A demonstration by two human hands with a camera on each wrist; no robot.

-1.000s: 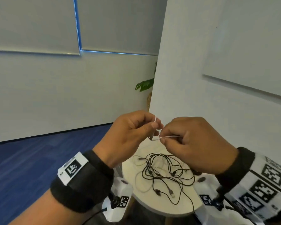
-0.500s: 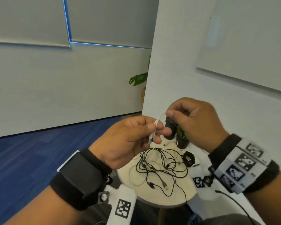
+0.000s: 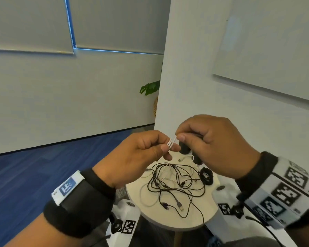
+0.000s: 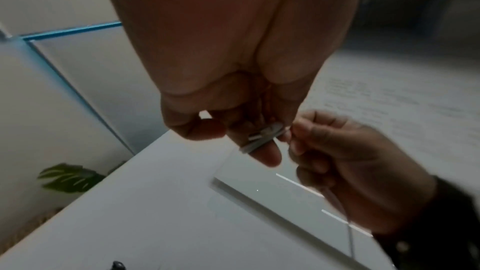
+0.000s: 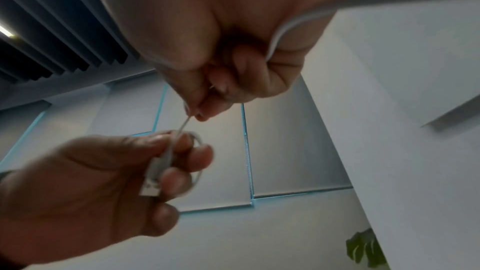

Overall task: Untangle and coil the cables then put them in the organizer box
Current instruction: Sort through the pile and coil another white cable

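A thin white cable [image 3: 171,142] is held up above the table, with several turns wound round the fingers of my left hand [image 3: 165,148]. In the left wrist view those loops [image 4: 262,138] cross the fingertips. The right wrist view shows the cable's white plug [image 5: 155,178] against my left palm. My right hand [image 3: 179,137] pinches the cable's free run right beside the loops, and the cable [image 5: 283,30] trails back past my right palm. A tangle of black cables [image 3: 175,184] lies on the small round table [image 3: 200,221] below. No organizer box shows in any view.
A small black coil [image 3: 206,175] sits at the table's right side. Dark pots [image 3: 185,148] stand at the table's back, half hidden by my hands. A white wall is right behind the table, blue carpet lies to the left, and a leafy plant [image 3: 150,88] stands farther back.
My right hand rose and swung round my left fingers, laying on more turns of white cable, then came back down beside them. More loops sit on my left fingers now.
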